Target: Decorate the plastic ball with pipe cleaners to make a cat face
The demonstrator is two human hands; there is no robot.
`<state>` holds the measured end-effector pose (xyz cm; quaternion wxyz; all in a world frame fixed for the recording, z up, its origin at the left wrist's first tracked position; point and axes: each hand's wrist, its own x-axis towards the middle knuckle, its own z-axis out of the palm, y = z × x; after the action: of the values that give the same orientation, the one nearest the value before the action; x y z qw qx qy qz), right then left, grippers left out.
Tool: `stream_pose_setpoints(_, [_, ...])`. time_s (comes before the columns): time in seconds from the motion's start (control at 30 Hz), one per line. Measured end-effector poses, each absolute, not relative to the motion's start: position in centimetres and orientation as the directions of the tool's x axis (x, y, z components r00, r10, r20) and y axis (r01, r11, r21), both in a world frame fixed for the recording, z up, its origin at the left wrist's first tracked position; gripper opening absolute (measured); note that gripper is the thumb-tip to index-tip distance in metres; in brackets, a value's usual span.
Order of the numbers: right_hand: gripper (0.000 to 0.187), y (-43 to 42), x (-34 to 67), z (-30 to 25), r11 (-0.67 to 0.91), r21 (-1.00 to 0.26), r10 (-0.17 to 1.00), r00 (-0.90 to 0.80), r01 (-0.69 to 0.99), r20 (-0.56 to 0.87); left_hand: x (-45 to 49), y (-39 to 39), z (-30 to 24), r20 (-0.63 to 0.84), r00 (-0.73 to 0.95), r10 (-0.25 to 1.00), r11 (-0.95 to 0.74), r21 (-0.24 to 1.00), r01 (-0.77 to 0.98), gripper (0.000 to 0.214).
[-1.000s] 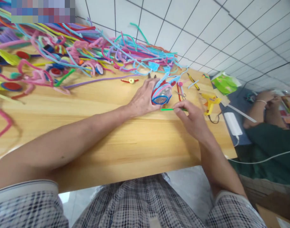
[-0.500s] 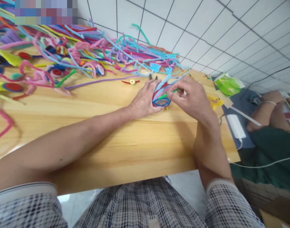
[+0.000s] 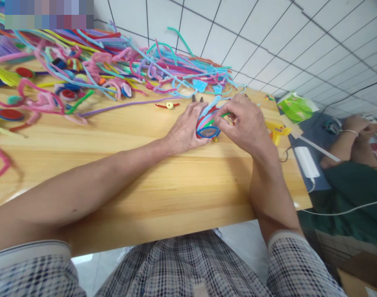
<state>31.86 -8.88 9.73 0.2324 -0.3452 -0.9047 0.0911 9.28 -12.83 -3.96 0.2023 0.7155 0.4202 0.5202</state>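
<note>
Left hand (image 3: 185, 129), curled around the craft piece (image 3: 208, 131) at nine o'clock, should brace it while the right hand (image 3: 244, 124), pinching the green strip (image 3: 210, 122) at two o'clock, aligns it.

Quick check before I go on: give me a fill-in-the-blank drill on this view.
The left hand holds a craft piece whose oval front is rimmed in ____.
The right hand pinches a ____ strip.
The yellow glue gun lies nearer the ____ hand.
The yellow bead sits on a ____ stem.
Missing words: blue; green; right; red.
</note>
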Motion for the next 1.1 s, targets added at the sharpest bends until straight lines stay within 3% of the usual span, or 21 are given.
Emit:
stream_pose_setpoints(0.33, [0.011,-9.1,31.4,9.4,0.734,-0.327,0.679,-0.645,0.595,0.351,9.2,-12.6,-4.7,0.608,0.137,0.782,-0.600,0.673,0.433,0.106])
stream_pose_setpoints(0.7, [0.010,-9.3,31.2,9.3,0.747,-0.257,0.661,-0.644,0.614,0.384,8.9,-12.6,-4.4,0.552,0.150,0.820,-0.559,0.716,0.419,0.122])
stream_pose_setpoints(0.9, [0.010,-9.4,31.3,9.1,0.736,-0.292,0.676,-0.630,0.611,0.382,8.2,-12.9,-3.8,0.545,0.156,0.824,-0.563,0.751,0.345,0.086])
stream_pose_setpoints(1.1, [0.012,-9.1,31.6,8.7,0.744,-0.298,0.667,-0.638,0.599,0.384,7.7,-12.9,-3.8,0.539,0.179,0.823,-0.567,0.756,0.328,0.081])
